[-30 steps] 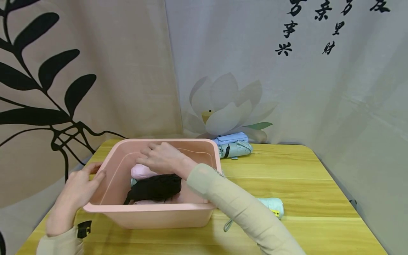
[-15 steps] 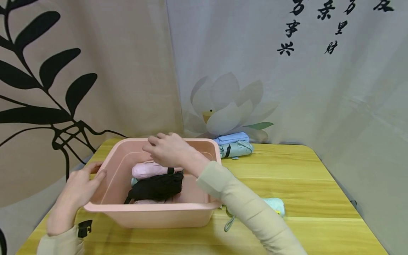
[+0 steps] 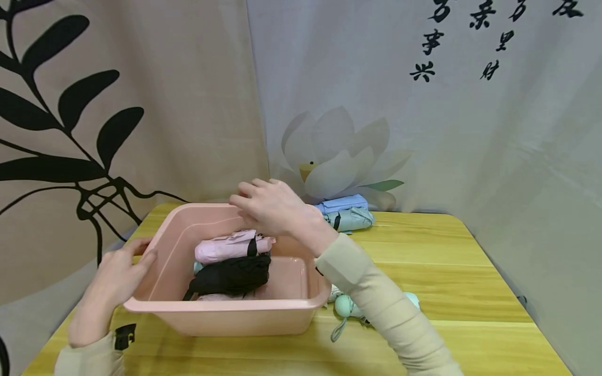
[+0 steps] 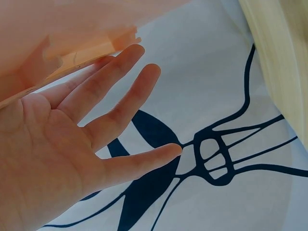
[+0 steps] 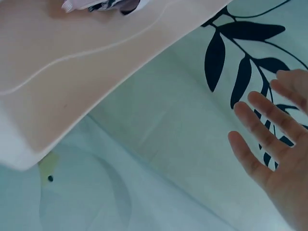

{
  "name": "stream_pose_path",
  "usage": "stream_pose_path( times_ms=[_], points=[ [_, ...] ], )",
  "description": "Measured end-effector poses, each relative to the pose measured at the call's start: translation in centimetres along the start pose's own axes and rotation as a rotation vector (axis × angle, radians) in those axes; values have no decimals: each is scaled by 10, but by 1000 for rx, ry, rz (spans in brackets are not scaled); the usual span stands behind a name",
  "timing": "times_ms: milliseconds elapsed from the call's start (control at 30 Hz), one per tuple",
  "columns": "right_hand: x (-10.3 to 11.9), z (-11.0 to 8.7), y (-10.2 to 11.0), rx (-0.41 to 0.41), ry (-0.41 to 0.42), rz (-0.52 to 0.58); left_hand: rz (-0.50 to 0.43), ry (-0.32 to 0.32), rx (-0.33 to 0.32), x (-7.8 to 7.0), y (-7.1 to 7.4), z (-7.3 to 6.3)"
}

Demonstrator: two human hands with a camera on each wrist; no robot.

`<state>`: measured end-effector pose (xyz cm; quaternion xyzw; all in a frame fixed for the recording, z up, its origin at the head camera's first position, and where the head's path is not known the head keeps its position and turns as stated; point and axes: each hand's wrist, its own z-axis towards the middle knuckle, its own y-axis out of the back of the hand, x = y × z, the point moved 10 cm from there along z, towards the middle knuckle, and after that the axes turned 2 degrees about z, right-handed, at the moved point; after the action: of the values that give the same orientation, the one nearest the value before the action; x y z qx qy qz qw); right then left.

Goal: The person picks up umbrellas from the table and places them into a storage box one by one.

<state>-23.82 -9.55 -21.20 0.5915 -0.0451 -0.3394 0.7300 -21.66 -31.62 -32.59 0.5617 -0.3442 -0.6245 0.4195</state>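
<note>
A pink plastic bin (image 3: 226, 307) stands on the wooden table. In it lies a folded pale pink umbrella (image 3: 221, 250) with a black strap, behind a folded black umbrella (image 3: 230, 277). Bits of pale pink and light blue fabric peek out around the black one. At the bin's left side, my left hand (image 3: 113, 274) rests against the rim; the left wrist view shows its fingers (image 4: 122, 118) extended and spread. My right hand (image 3: 277, 206) is raised over the bin's back right rim, holding nothing, its fingers spread in the right wrist view.
Behind the bin's right corner lie a blue folded umbrella (image 3: 345, 202) and a grey-green one (image 3: 352, 219). A mint-green umbrella (image 3: 345, 306) with a round handle end and cord loop is partly hidden by my right sleeve (image 3: 385, 303). A printed curtain (image 3: 211, 104) hangs behind the table.
My right hand has risen from inside the bin and moved back and to the right, leaving the pale pink umbrella uncovered behind the black one. The left hand has stayed put.
</note>
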Motion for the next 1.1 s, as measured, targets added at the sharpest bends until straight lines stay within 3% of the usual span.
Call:
stream_pose_path(
  times_ms=[267, 567, 867, 1100],
  points=[
    [-22, -33, 5, -138, -41, 19, 3, 9, 20, 1, -1, -1],
    [-46, -85, -10, -226, -102, 71, 2, -4, 8, 0, -1, -1],
    [-63, -142, -36, -247, -168, 115, 2, -3, 7, 0, 0, 0],
    [-68, -180, -62, -189, -215, 144, -4, 2, 12, 0, 0, 0]
  ],
)
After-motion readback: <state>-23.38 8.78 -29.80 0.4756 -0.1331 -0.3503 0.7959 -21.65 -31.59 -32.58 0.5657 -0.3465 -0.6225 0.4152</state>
